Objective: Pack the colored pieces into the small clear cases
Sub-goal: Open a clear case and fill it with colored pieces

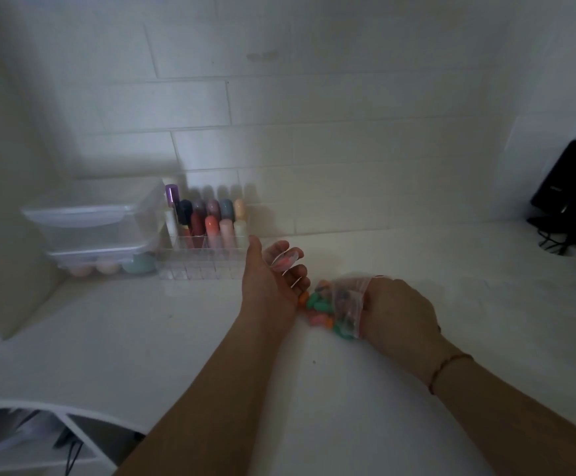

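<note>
My left hand point(273, 276) is turned palm up over the white counter, its fingers curled round a small clear case point(285, 261) with a pink piece inside. A pile of colored pieces point(321, 309), green, orange and pink, lies on the counter just right of that hand. My right hand point(396, 310) grips a clear plastic bag point(346, 304) with more colored pieces in it, held against the pile.
A clear organizer point(207, 235) with pastel capsule-shaped items stands at the back left by the tiled wall. Two stacked clear lidded boxes point(97, 235) sit left of it. A black device with cables point(575, 201) stands at the far right. A white shelf edge point(56, 417) shows bottom left.
</note>
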`<state>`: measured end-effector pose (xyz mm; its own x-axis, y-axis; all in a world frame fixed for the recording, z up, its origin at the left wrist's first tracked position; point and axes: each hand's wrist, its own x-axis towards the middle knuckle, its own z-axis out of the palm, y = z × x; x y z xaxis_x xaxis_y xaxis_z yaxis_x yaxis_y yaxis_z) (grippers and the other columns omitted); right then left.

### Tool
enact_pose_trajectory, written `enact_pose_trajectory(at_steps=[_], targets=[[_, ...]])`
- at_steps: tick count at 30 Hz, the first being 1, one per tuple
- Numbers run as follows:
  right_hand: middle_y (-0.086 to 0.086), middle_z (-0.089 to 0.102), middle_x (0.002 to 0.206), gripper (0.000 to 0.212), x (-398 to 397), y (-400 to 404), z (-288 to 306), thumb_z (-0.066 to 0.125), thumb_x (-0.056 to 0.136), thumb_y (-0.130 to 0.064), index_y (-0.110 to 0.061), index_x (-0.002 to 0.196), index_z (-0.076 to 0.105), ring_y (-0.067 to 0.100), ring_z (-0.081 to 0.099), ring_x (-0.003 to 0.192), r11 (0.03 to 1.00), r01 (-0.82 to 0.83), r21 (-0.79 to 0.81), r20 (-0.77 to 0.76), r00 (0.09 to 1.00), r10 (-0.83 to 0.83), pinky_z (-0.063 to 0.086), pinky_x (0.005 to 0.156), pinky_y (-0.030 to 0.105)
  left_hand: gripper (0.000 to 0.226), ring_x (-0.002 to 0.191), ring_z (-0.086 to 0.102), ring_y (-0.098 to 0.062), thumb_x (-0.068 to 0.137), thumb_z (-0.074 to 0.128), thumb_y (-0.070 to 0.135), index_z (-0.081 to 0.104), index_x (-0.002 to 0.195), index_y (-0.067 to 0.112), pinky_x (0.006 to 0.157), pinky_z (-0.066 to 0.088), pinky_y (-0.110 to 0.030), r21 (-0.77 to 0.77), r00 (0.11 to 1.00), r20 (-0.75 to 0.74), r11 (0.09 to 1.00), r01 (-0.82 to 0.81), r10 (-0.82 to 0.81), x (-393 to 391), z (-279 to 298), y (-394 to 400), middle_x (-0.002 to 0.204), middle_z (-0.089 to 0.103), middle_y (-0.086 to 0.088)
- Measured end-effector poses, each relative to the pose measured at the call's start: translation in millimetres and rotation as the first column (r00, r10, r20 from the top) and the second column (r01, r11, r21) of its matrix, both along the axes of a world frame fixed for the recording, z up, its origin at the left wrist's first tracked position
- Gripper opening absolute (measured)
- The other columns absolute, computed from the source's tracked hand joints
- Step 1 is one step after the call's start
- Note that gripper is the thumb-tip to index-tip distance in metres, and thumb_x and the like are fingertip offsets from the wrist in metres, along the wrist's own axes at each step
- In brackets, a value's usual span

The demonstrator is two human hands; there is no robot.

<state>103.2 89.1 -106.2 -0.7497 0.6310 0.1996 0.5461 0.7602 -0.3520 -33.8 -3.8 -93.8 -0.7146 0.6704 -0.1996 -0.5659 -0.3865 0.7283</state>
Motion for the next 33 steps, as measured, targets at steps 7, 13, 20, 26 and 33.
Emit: enact_pose_trajectory(at_steps=[7, 13, 20, 26, 33], targets=[[-0.007, 0.067, 0.092, 0.023, -7.4, 4.3, -0.1, 0.065, 0.081, -0.044, -0.030, 0.099, 0.070, 0.015, 0.065, 0.087, 0.985, 0.165, 0.048, 0.045, 0.985, -0.168, 0.049, 0.072, 0.023, 0.047, 0.057, 0.044, -0.017, 0.095, 0.037, 0.061, 0.053, 0.090, 0.017, 0.057, 0.036, -0.028, -0.002, 1.000, -0.019, 1.000, 0.021, -0.021, 2.7, 2.4, 1.3, 0.067, 0.057, 0.000], [-0.004, 0.066, 0.099, 0.029, -5.5, -0.6, 5.3, 0.055, 0.091, -0.051, -0.025, 0.098, 0.066, 0.018, 0.064, 0.095, 0.969, 0.194, 0.152, 0.007, 0.980, -0.197, 0.032, 0.069, 0.022, 0.047, 0.055, 0.043, -0.017, 0.096, 0.035, 0.060, 0.052, 0.090, 0.016, 0.056, 0.035, -0.028, -0.013, 0.998, -0.055, 1.000, 0.025, -0.026, 4.2, 3.6, 2.3, 0.062, 0.057, 0.001], [0.001, 0.068, 0.091, 0.024, -6.3, -1.1, 7.3, 0.065, 0.086, -0.044, -0.023, 0.093, 0.070, 0.022, 0.066, 0.087, 0.986, 0.160, 0.044, 0.007, 0.987, -0.161, 0.046, 0.070, 0.025, 0.047, 0.055, 0.045, -0.017, 0.096, 0.037, 0.059, 0.054, 0.088, 0.016, 0.056, 0.036, -0.028, -0.018, 0.997, -0.064, 0.999, 0.038, -0.039, 6.3, 3.7, 1.8, 0.066, 0.059, -0.001], [0.002, 0.070, 0.094, 0.033, -2.7, 3.9, 5.6, 0.066, 0.084, -0.050, -0.022, 0.099, 0.073, 0.022, 0.065, 0.090, 0.994, 0.111, -0.021, 0.037, 0.993, -0.110, 0.052, 0.080, 0.029, 0.049, 0.053, 0.046, -0.015, 0.095, 0.036, 0.061, 0.053, 0.089, 0.016, 0.054, 0.037, -0.026, -0.046, 0.996, -0.047, 0.996, 0.079, -0.081, 6.1, 3.2, 2.3, 0.059, 0.057, 0.002], [0.000, 0.073, 0.086, 0.018, 3.6, 5.8, 13.9, 0.077, 0.076, -0.037, -0.025, 0.091, 0.076, 0.020, 0.069, 0.082, 0.970, -0.122, -0.210, -0.050, 0.992, 0.114, 0.056, 0.079, 0.035, 0.049, 0.053, 0.047, -0.016, 0.095, 0.039, 0.061, 0.055, 0.089, 0.015, 0.054, 0.040, -0.027, -0.060, 0.998, -0.019, 0.996, 0.063, -0.065, 6.4, 3.6, 3.3, 0.060, 0.058, -0.001]])
